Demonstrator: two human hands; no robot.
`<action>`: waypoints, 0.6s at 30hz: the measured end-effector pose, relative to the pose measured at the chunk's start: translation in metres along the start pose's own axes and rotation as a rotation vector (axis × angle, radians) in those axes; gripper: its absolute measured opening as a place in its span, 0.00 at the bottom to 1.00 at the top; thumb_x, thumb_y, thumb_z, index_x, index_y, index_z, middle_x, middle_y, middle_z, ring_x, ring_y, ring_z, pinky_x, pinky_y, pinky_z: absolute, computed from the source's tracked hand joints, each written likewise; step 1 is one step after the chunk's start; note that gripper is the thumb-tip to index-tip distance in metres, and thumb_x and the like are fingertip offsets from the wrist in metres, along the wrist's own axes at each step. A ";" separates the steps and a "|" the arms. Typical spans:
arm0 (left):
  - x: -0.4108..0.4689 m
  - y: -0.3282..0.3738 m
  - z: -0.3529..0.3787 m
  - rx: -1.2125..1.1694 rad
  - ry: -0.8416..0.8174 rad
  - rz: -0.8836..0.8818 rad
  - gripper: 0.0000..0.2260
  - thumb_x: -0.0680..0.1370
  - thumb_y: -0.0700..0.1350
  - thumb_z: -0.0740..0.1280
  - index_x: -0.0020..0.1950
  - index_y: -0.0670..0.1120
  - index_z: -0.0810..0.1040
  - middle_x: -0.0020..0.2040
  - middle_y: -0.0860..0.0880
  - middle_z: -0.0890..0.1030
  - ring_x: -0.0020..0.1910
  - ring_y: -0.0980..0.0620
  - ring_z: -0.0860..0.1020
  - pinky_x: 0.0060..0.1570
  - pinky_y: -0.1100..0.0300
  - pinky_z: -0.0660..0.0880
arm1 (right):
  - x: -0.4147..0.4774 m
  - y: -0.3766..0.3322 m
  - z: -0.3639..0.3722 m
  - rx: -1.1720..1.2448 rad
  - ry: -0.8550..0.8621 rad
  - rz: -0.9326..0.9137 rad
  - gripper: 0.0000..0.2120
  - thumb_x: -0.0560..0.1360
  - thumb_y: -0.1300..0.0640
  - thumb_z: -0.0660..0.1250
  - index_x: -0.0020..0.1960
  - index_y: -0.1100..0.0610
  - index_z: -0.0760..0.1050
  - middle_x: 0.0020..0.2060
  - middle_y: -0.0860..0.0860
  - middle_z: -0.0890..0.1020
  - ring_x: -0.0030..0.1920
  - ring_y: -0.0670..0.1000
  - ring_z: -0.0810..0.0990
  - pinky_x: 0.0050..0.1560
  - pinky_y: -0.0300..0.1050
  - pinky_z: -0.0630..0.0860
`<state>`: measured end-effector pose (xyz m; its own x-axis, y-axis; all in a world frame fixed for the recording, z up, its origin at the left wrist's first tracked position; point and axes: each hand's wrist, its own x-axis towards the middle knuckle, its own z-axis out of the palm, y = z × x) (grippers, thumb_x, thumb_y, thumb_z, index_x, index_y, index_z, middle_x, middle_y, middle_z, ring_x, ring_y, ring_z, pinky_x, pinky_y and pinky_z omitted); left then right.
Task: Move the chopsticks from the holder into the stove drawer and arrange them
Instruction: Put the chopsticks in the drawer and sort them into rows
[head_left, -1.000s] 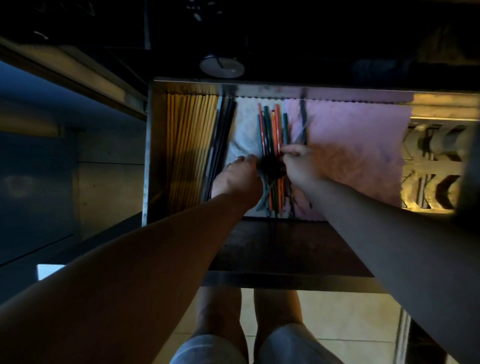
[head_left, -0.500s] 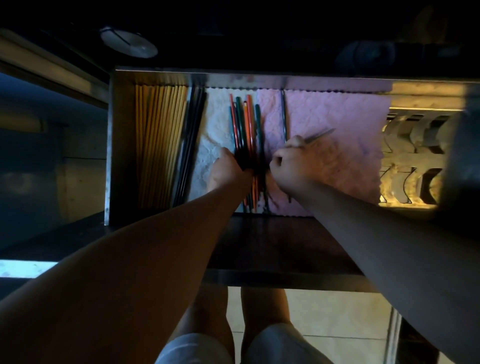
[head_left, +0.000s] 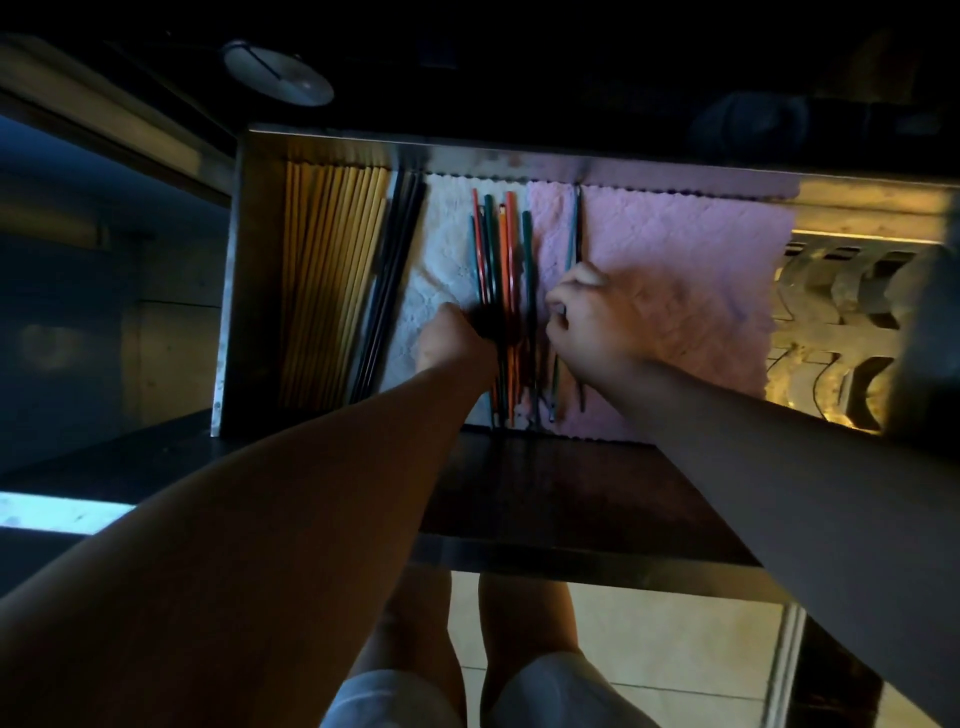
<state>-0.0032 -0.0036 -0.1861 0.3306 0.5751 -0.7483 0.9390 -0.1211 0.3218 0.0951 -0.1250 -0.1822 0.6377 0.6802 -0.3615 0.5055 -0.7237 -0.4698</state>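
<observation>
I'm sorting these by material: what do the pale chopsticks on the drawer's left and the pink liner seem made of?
The pale chopsticks look like bamboo or wood: matte, tan, unpainted, though warm light may tint them. The pink liner looks like soft cloth: fuzzy texture, scalloped edge.

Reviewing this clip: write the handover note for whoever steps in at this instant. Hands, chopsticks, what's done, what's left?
Left hand: against the coloured chopsticks on the white cloth; its grip is lost in shadow.
Right hand: fingers curled on the teal pair near the pink cloth edge.
Done: bamboo chopsticks and black chopsticks lie in neat rows at the left of the drawer.
Left: even up the coloured bundle, whose ends are uneven, and settle the teal pair. Holder not in view.
</observation>
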 end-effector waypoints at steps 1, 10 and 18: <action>0.000 -0.001 -0.001 -0.019 -0.017 -0.009 0.08 0.76 0.46 0.69 0.53 0.46 0.81 0.44 0.46 0.83 0.45 0.45 0.82 0.42 0.56 0.80 | 0.002 0.000 0.000 0.006 0.002 -0.004 0.08 0.73 0.64 0.62 0.47 0.62 0.80 0.53 0.55 0.75 0.53 0.56 0.76 0.47 0.40 0.68; 0.000 -0.004 -0.012 -0.221 -0.064 -0.090 0.09 0.73 0.40 0.65 0.50 0.44 0.81 0.41 0.46 0.83 0.37 0.49 0.79 0.28 0.64 0.68 | 0.009 -0.007 0.007 0.225 0.100 0.251 0.06 0.72 0.66 0.66 0.48 0.59 0.75 0.53 0.57 0.75 0.49 0.56 0.79 0.47 0.46 0.76; 0.001 -0.004 -0.008 -0.315 -0.048 -0.136 0.06 0.74 0.42 0.69 0.50 0.44 0.82 0.40 0.46 0.83 0.36 0.50 0.80 0.29 0.64 0.70 | 0.013 -0.010 0.025 0.049 0.033 0.393 0.12 0.76 0.62 0.64 0.60 0.59 0.72 0.44 0.54 0.79 0.43 0.54 0.80 0.38 0.43 0.73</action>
<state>-0.0075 0.0042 -0.1831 0.2158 0.5290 -0.8208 0.9021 0.2136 0.3748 0.0840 -0.1058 -0.2030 0.7962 0.3474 -0.4954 0.1913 -0.9212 -0.3387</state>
